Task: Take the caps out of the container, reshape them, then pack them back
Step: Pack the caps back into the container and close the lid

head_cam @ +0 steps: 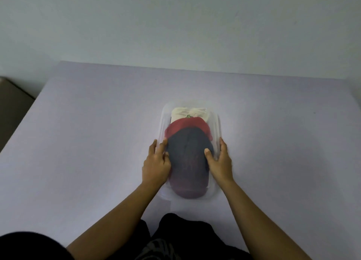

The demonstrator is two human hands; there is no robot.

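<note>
Clear container (216, 126) holds nested caps (187, 122), while the left hand (156, 165) and right hand (219, 163), both half-open, straddle its walls and press the navy cap (187, 148), probably steadying it for lifting.

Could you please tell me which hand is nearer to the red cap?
Left. The left hand has fingertips inside the container, almost touching the red cap; the right hand rests its thumb on the dark blue cap, fingers outside the container wall.
</note>
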